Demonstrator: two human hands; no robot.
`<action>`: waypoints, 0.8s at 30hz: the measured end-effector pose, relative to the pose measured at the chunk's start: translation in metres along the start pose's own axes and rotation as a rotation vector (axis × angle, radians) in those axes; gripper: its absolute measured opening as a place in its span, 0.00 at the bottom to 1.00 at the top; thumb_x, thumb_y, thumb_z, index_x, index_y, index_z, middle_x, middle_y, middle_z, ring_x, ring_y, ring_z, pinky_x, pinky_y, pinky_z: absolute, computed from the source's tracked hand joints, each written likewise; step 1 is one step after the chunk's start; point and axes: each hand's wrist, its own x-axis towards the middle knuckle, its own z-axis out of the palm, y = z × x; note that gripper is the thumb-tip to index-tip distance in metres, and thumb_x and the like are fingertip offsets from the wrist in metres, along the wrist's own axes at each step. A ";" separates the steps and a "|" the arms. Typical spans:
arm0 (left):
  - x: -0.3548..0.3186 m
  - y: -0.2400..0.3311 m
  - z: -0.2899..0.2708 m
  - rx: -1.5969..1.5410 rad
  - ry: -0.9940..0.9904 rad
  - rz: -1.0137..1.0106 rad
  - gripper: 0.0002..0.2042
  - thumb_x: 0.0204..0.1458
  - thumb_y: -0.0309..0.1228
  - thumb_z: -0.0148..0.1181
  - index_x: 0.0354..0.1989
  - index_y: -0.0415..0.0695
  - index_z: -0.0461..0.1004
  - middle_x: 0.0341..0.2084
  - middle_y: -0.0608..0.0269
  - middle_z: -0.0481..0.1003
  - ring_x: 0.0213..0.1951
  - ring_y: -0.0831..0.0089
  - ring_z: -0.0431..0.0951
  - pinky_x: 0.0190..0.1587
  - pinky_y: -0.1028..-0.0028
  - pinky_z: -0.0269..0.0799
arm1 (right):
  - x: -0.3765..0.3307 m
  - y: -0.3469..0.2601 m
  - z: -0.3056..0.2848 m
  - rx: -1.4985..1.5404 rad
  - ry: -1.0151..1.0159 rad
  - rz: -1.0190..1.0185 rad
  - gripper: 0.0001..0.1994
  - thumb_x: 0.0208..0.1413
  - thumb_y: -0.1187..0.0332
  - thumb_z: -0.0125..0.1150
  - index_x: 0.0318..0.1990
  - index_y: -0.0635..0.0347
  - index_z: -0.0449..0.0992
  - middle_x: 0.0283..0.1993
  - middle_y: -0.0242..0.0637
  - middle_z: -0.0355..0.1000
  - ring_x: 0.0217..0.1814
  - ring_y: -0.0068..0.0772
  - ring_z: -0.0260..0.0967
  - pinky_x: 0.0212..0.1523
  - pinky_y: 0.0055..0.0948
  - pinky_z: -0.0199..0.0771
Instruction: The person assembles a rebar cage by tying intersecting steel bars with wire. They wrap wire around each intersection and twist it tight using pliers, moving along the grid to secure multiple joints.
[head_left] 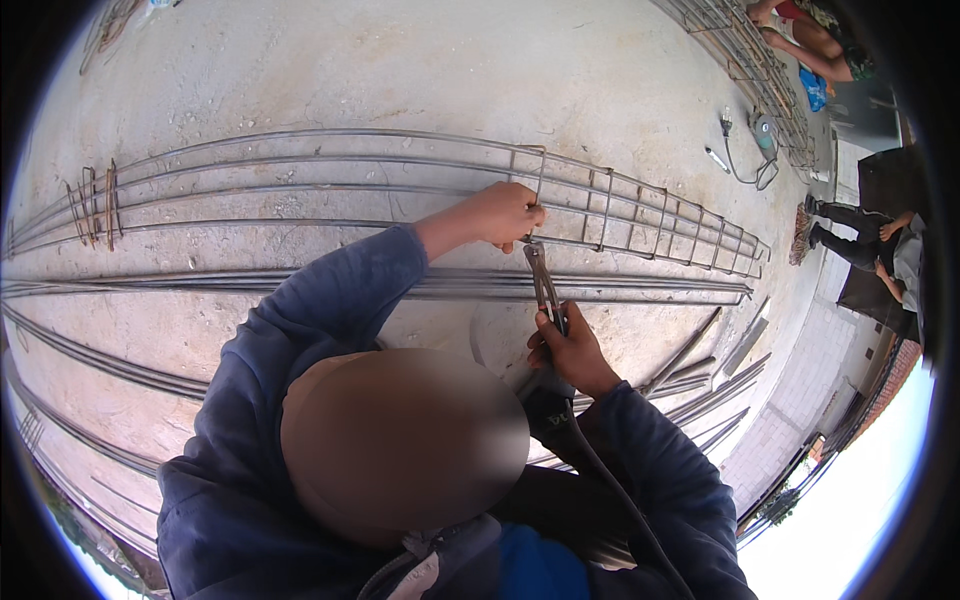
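Observation:
A long cage of steel rebar (655,215) lies across the concrete, with square stirrups closely spaced toward its right end. My left hand (505,215) is closed around a stirrup (543,172) where it meets the long bars; its fingertips partly hide that joint. In my right hand (567,348), the handles of a pair of tying pincers (537,268) are gripped. The pincers' jaws point away from me and sit just below my left fingers, at the cage's near bar. Whether they bite on a tie wire is too small to tell.
Several loose stirrups (95,208) hang on the bars at the left. Bundles of straight rebar (230,283) lie on my near side. Beyond the cage's right end are an angle grinder (764,132) with its cord, another cage (735,60), and two people, one seated by a wall.

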 end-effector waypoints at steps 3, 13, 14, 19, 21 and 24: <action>0.004 -0.002 0.000 0.044 -0.013 -0.016 0.21 0.72 0.45 0.53 0.50 0.36 0.82 0.24 0.61 0.78 0.24 0.69 0.86 0.28 0.66 0.79 | 0.002 -0.013 -0.018 -0.172 -0.072 -0.007 0.23 0.78 0.48 0.53 0.50 0.64 0.73 0.39 0.41 0.78 0.34 0.32 0.80 0.38 0.38 0.83; -0.004 -0.001 0.001 0.129 0.055 0.000 0.23 0.74 0.46 0.53 0.50 0.35 0.82 0.26 0.59 0.78 0.24 0.69 0.86 0.31 0.65 0.80 | -0.002 -0.023 0.028 -0.342 0.079 -0.009 0.24 0.70 0.49 0.67 0.51 0.66 0.73 0.33 0.39 0.76 0.33 0.30 0.77 0.37 0.36 0.78; -0.003 -0.003 0.004 0.137 0.047 0.007 0.23 0.74 0.46 0.52 0.50 0.35 0.82 0.26 0.58 0.78 0.25 0.68 0.86 0.31 0.65 0.80 | 0.011 0.004 0.041 -0.277 0.168 -0.119 0.23 0.69 0.51 0.69 0.49 0.66 0.73 0.31 0.38 0.74 0.31 0.29 0.76 0.35 0.36 0.77; -0.001 0.000 0.011 0.187 0.050 0.076 0.23 0.74 0.45 0.52 0.50 0.34 0.82 0.24 0.58 0.80 0.25 0.66 0.87 0.32 0.64 0.80 | 0.060 0.064 0.084 -0.082 0.417 -0.409 0.21 0.65 0.56 0.74 0.46 0.64 0.72 0.26 0.35 0.73 0.27 0.28 0.74 0.30 0.37 0.74; -0.005 -0.004 0.010 0.155 0.047 0.046 0.23 0.74 0.45 0.52 0.49 0.34 0.82 0.23 0.58 0.79 0.25 0.66 0.87 0.32 0.64 0.80 | 0.048 0.051 0.075 0.011 0.266 -0.243 0.20 0.64 0.58 0.76 0.45 0.64 0.73 0.26 0.36 0.73 0.27 0.29 0.75 0.31 0.37 0.75; -0.003 -0.004 0.005 0.314 0.100 0.112 0.22 0.74 0.46 0.53 0.47 0.36 0.83 0.24 0.53 0.80 0.29 0.59 0.87 0.36 0.60 0.81 | 0.044 0.027 0.019 -0.144 -0.040 -0.061 0.22 0.64 0.56 0.75 0.49 0.66 0.74 0.28 0.38 0.76 0.32 0.35 0.78 0.37 0.39 0.78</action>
